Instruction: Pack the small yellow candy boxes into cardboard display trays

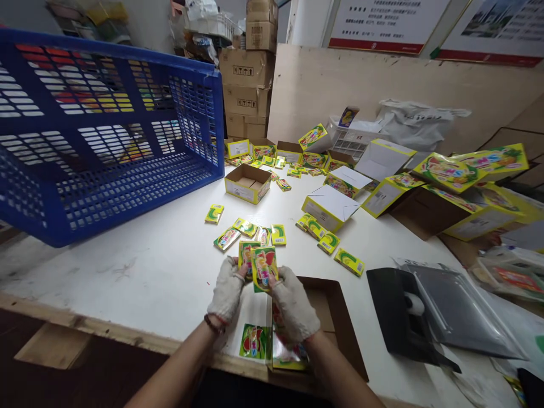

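My left hand (227,288), in a white glove, grips a small yellow-green printed box (245,254). My right hand (294,303), gloved too, pinches a second such box (264,266), which overlaps the first. Below my right hand lies an open brown cardboard box (346,323) with printed packs in its left part, partly hidden by the hand. A green pack with a watermelon picture (254,341) rests beside it at the table edge. Just beyond my hands, several loose small boxes (227,238) are scattered.
A big blue plastic crate (106,122) stands at the left. An open carton (247,184) sits farther back, with white-topped cartons (329,205) to its right. More small boxes (348,262), a black tape dispenser (399,311) and plastic bags (463,306) lie rightward. Printed cartons (450,170) are piled behind.
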{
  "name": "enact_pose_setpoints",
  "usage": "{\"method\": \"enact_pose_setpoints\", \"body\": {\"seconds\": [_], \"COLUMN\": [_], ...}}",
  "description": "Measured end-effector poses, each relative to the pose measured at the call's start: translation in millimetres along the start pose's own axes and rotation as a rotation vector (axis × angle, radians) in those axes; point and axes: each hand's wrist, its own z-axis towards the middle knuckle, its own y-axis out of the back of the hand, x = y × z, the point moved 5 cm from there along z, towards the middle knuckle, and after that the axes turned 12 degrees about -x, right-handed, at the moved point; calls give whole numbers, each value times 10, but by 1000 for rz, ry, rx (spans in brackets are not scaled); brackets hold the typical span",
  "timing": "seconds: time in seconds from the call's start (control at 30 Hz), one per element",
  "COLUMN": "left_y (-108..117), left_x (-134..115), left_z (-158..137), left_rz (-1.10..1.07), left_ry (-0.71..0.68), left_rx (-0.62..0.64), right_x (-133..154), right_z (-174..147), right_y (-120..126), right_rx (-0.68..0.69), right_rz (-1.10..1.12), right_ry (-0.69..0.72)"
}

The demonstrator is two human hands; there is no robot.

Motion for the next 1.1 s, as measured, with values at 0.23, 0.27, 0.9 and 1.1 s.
{"method": "enact_pose_setpoints", "body": {"seconds": [0.23,0.27,0.9,1.1], "left_y": [603,662,-193,-448], "left_x": [390,457,-755,-573], "left_z": [-247,-249,-1387,-1481], "left_rz": [-487,-454,378,868], "left_ry": [238,220,-859,-970], "left_rx": [-310,-337,678,998], "right_x": [-39,-91,601,117], "right_z": [-204,-264,-94,-11], "right_y": [-577,-682,1120,1039], "right_rx": [101,161,538,718], "right_rz": [-886,-1023,-1367,-1489], "right_ry": [218,291,50,-151]}}
